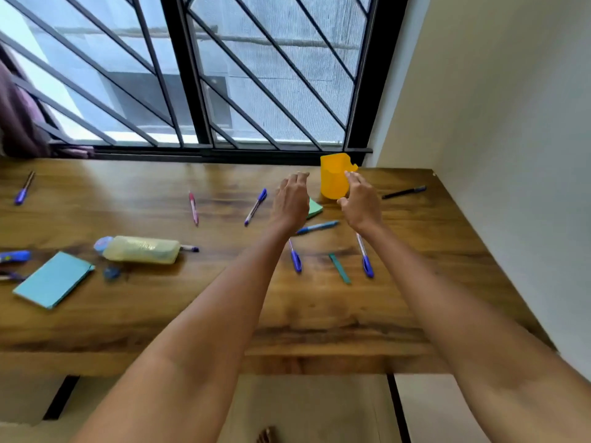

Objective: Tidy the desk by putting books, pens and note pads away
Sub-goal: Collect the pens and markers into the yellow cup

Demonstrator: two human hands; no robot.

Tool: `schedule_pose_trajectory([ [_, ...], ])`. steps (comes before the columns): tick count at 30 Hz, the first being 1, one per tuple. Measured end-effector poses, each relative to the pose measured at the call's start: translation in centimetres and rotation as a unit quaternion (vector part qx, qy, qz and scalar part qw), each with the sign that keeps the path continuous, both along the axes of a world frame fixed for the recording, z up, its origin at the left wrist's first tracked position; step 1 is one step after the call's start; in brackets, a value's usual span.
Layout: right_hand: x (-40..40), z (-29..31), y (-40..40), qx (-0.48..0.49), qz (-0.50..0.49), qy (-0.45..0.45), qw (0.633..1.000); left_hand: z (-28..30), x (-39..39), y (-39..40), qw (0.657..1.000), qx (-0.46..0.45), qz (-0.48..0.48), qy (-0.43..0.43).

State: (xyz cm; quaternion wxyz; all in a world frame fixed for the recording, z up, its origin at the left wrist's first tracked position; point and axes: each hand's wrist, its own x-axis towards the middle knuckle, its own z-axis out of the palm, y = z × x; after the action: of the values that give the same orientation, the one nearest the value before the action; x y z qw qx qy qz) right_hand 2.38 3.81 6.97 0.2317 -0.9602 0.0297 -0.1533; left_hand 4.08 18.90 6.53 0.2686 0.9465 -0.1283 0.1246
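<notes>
A single head-worn view is given, set high at the near edge of the wooden desk, aimed forward and down. The far edge and barred window are taken in; the far right corner sits close.

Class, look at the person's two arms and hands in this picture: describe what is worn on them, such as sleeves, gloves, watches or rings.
Both forearms are bare as far as the frame shows; no sleeve is visible. The left hand and the right hand wear no gloves. No watch, bracelet or band shows at either wrist. The picture is too blurred to tell whether there are rings on the fingers.
</notes>
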Motion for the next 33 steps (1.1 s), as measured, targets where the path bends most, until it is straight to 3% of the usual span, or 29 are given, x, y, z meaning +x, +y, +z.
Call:
schedule_pose_trajectory([
  [4,5.9,-0.7,-0.2,-0.012,0.001,0.03,0.999,0.2,5.7,-1.2,0.995,-0.067,-0.033,0.072],
  [9,11.4,-2.0,-0.7,-0.033,-0.013,0.077,0.996,-0.2,10.9,-2.2,0.986,-0.12,-0.056,0.098],
  [15,13.0,-3.6,-1.5,-0.073,0.007,0.039,0.997,-1.0,13.2,-2.6,0.981,-0.141,-0.062,0.122],
  [22,12.1,-2.0,1.0,-0.079,0.185,-0.03,0.979,0.6,12.7,1.4,0.978,-0.174,0.038,0.109],
  [29,8.1,-1.5,6.7,-0.045,0.332,0.032,0.942,-0.5,6.0,9.3,0.975,-0.104,0.169,0.096],
  [33,5.6,-2.2,8.7,-0.056,0.38,0.06,0.922,-1.5,1.6,11.4,0.967,-0.124,0.2,0.093],
])
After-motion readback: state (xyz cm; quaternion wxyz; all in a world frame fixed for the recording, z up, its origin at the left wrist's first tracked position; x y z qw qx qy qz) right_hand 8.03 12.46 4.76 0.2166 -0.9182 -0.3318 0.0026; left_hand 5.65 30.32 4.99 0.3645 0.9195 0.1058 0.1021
